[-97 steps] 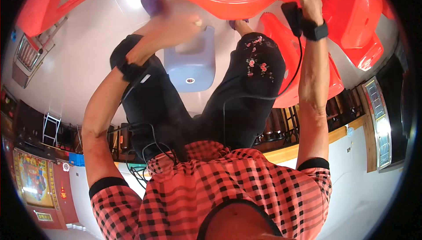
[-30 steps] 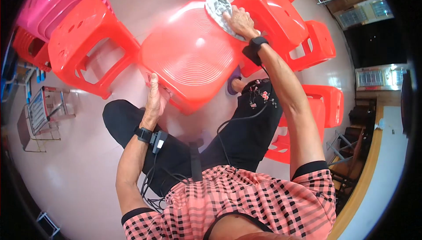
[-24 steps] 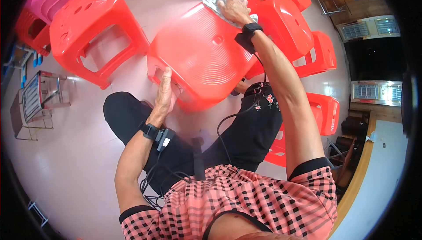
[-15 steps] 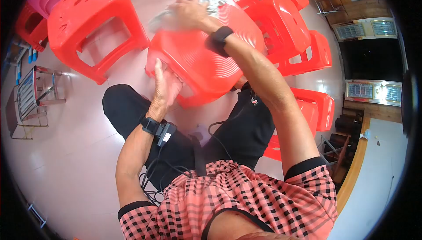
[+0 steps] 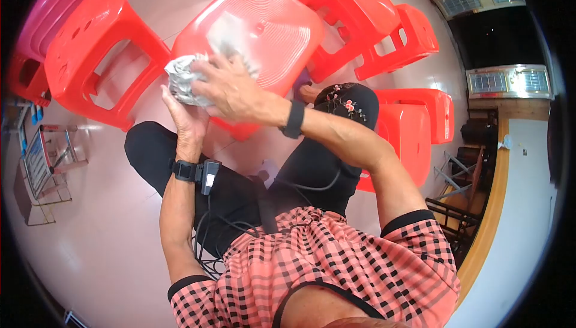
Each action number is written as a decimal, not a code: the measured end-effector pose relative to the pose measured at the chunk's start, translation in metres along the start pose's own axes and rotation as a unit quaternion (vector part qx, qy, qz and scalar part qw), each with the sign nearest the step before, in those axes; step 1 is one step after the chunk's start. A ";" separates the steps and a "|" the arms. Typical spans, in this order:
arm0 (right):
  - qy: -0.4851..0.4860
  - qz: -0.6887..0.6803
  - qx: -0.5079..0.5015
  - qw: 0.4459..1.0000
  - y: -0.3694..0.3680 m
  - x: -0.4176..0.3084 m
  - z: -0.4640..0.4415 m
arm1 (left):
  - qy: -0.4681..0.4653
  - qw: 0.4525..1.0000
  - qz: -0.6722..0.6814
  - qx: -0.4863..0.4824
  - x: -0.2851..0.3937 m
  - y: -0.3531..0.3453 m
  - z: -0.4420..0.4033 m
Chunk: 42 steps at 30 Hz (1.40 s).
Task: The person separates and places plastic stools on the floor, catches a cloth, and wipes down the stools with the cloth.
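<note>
A red plastic stool [image 5: 288, 40] stands before my knees, its seat marked with fine concentric rings. My right hand [image 5: 231, 88] presses a crumpled grey-white cloth [image 5: 186, 79] against the near left part of the seat, with its fingers curled over the fabric. Part of the cloth is blurred by motion. My left hand [image 5: 187, 118] grips the near left edge of the stool, thumb raised beside the cloth. The fingers of that hand are mostly hidden.
Another red stool [image 5: 78, 46] stands at the left, beside a pink chair [image 5: 57, 19]. Several red stools [image 5: 360, 10] crowd the right side. A metal folding rack [image 5: 45, 160] is on the floor at far left. Black cables [image 5: 207, 232] hang by my lap.
My right hand has swept the cloth from the far side of the seat back toward my left hand. In the view, the stool sits higher and further left, and appears turned.
</note>
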State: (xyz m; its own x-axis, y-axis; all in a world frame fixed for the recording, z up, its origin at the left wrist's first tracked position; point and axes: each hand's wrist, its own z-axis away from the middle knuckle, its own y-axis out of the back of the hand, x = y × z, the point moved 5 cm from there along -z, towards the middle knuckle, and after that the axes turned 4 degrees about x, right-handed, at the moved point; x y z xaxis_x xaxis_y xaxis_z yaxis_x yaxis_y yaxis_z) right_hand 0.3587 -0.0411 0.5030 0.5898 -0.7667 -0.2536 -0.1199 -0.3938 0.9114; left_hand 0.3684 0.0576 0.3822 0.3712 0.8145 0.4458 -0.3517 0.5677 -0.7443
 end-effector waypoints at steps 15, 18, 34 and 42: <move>-0.118 0.124 -0.047 0.984 0.035 0.167 0.038 | 0.097 0.992 0.011 -0.078 -0.018 0.027 -0.021; -0.158 0.156 0.004 0.975 0.039 0.241 0.017 | 0.088 0.993 0.012 -0.074 -0.018 0.021 -0.017; -0.139 0.052 -0.027 0.988 -0.001 0.100 -0.035 | 0.086 0.991 -0.043 -0.095 -0.017 0.039 -0.026; -0.097 -0.055 0.071 0.991 0.053 0.018 0.100 | 0.051 0.992 -0.110 -0.046 -0.003 0.032 -0.022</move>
State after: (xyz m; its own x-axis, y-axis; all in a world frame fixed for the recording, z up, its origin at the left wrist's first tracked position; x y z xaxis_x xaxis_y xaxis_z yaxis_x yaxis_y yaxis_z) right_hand 0.2830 -0.1260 0.5141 0.4430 -0.7923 -0.4196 -0.1830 -0.5381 0.8228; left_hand 0.3751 0.0707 0.3462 0.5167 0.6530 0.5538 -0.1748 0.7136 -0.6784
